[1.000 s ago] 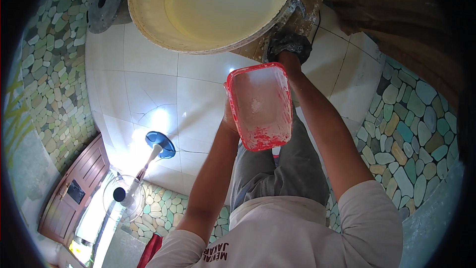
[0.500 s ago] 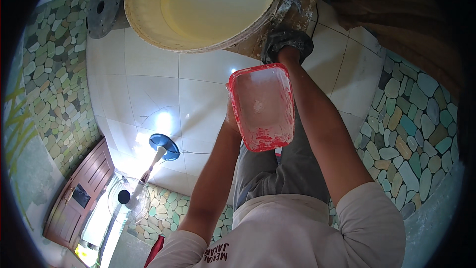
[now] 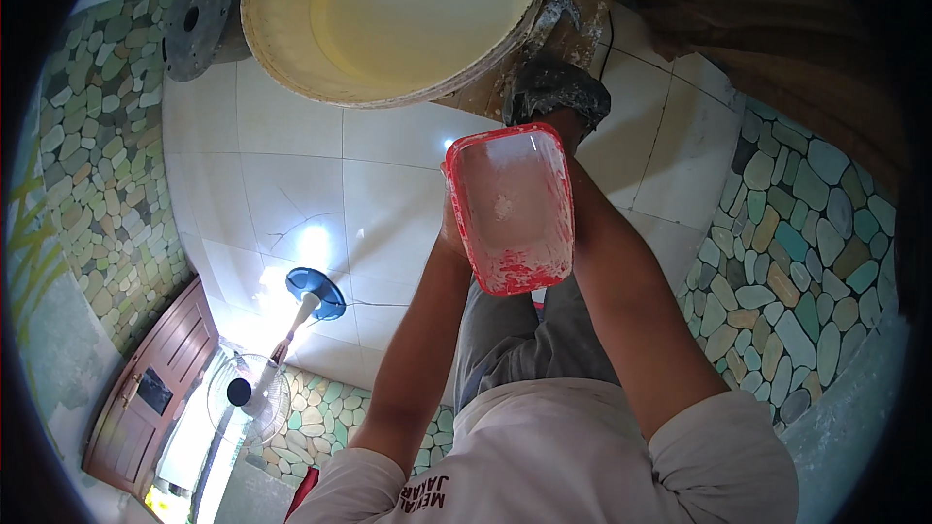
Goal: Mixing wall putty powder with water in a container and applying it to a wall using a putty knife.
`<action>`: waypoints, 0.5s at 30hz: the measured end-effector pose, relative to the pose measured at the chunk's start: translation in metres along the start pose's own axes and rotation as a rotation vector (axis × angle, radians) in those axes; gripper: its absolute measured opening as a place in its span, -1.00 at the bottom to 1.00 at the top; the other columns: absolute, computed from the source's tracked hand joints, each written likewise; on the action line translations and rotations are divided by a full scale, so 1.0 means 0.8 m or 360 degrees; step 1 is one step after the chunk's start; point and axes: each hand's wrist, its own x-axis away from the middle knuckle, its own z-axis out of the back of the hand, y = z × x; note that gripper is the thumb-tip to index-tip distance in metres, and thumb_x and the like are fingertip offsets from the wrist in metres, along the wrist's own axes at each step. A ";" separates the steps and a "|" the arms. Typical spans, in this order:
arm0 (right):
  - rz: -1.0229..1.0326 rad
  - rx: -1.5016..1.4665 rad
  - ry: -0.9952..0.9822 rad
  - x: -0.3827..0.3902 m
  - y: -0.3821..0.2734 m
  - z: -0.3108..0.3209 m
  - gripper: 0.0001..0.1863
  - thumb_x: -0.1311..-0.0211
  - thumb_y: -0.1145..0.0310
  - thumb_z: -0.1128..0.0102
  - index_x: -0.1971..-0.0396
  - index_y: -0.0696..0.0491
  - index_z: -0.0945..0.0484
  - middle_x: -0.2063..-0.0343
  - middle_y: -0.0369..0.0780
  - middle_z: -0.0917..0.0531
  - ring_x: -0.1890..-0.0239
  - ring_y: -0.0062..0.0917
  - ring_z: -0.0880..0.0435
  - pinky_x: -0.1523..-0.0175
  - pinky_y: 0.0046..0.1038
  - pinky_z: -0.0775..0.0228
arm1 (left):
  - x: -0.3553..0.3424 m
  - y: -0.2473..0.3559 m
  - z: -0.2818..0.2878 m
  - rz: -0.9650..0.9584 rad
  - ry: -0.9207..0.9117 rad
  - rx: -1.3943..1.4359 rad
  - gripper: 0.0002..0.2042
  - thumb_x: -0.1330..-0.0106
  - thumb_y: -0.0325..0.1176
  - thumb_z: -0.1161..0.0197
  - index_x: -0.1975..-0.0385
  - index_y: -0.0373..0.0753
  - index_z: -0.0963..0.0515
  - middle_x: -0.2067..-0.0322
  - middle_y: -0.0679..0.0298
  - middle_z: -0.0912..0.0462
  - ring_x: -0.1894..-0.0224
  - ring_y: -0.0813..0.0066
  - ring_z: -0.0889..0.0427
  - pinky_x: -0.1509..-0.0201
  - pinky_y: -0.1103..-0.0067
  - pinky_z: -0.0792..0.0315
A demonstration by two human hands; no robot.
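Note:
My left hand (image 3: 449, 231) is wrapped round the left side and underside of a red rectangular plastic tub (image 3: 505, 283). Pale, wet-looking material coats the tub's inside, and white smears mark its rim. Beyond the tub, my right hand (image 3: 558, 92) wears a dark, whitish-stained glove and reaches toward the right side of a large round bucket (image 3: 291, 78). Cloudy yellowish liquid fills part of the bucket. The gloved fingers are hard to make out beside a whitish, smeared shape at the bucket's edge.
A stained brown board (image 3: 476, 97) lies under the bucket on white floor tiles (image 3: 282, 116). A grey perforated cylinder (image 3: 204, 19) stands left of the bucket. A standing fan (image 3: 252, 393) is near a brown wooden door (image 3: 155, 388). Brown sheeting (image 3: 777, 29) hangs at right.
My right forearm and gloved hand have shifted slightly nearer, the wrist now more hidden behind the tub. The left hand keeps hold of the tub, nearly still. The view has turned a little.

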 end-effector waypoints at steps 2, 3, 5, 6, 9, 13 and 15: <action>-0.0281 -0.0033 0.0049 0.010 -0.009 0.009 -0.62 -0.22 0.25 -0.09 -0.01 0.03 -0.56 -0.07 -0.10 -0.56 -0.14 -0.31 -0.53 -0.21 -0.24 -0.36 | -0.001 0.000 -0.002 0.0006 -0.0002 0.0005 -0.21 -0.19 0.41 0.02 -0.20 -0.15 -0.38 -0.08 0.18 -0.52 -0.05 0.23 -0.52 -0.09 0.26 -0.46; -0.0422 -0.0051 0.0070 0.008 -0.011 0.009 -0.62 -0.21 0.26 -0.11 -0.02 0.04 -0.56 -0.07 -0.08 -0.56 -0.14 -0.31 -0.52 -0.21 -0.23 -0.36 | -0.001 -0.001 -0.002 0.0011 -0.0005 0.0013 -0.20 -0.18 0.42 0.02 -0.21 -0.14 -0.37 -0.08 0.18 -0.52 -0.05 0.23 -0.52 -0.10 0.26 -0.46; -0.0427 -0.0091 0.0084 -0.003 -0.009 -0.002 -0.61 -0.22 0.28 -0.10 -0.04 0.06 -0.53 -0.08 -0.07 -0.54 -0.16 -0.29 -0.51 -0.22 -0.23 -0.35 | -0.002 -0.002 -0.002 -0.0002 0.0010 -0.0003 -0.19 -0.18 0.43 0.02 -0.21 -0.14 -0.37 -0.09 0.18 -0.51 -0.06 0.23 -0.51 -0.10 0.25 -0.46; -0.0297 -0.0109 0.0072 -0.011 -0.005 -0.010 -0.61 -0.24 0.28 -0.08 -0.05 0.06 -0.52 -0.10 -0.06 -0.52 -0.17 -0.27 -0.50 -0.23 -0.23 -0.35 | 0.000 -0.002 0.000 -0.0010 0.0058 -0.0041 -0.18 -0.16 0.45 0.03 -0.22 -0.13 -0.36 -0.10 0.18 -0.51 -0.06 0.23 -0.50 -0.11 0.25 -0.45; 0.0099 -0.0172 0.0036 -0.031 0.008 -0.037 -0.59 -0.29 0.28 -0.04 -0.10 0.08 -0.48 -0.16 -0.04 -0.47 -0.19 -0.22 -0.46 -0.27 -0.23 -0.32 | -0.002 0.001 0.007 0.0002 0.0043 -0.0001 -0.18 -0.16 0.44 0.03 -0.21 -0.13 -0.37 -0.09 0.18 -0.51 -0.05 0.23 -0.50 -0.11 0.25 -0.45; 0.0298 0.0276 -0.0285 -0.042 0.028 -0.045 -0.58 -0.32 0.25 0.03 -0.14 0.03 -0.46 -0.19 -0.06 -0.44 -0.21 -0.20 -0.44 -0.29 -0.25 -0.30 | -0.001 0.005 0.015 0.0003 -0.0025 -0.0005 -0.19 -0.17 0.44 0.04 -0.21 -0.13 -0.36 -0.10 0.19 -0.50 -0.06 0.23 -0.50 -0.12 0.26 -0.44; 0.0293 0.0210 -0.0393 -0.041 0.034 -0.046 -0.56 -0.29 0.21 0.00 -0.13 0.02 -0.47 -0.18 -0.07 -0.45 -0.20 -0.22 -0.44 -0.29 -0.27 -0.30 | -0.002 0.005 0.014 0.0009 0.0005 0.0027 -0.19 -0.18 0.44 0.04 -0.21 -0.13 -0.36 -0.10 0.19 -0.50 -0.06 0.23 -0.49 -0.13 0.27 -0.44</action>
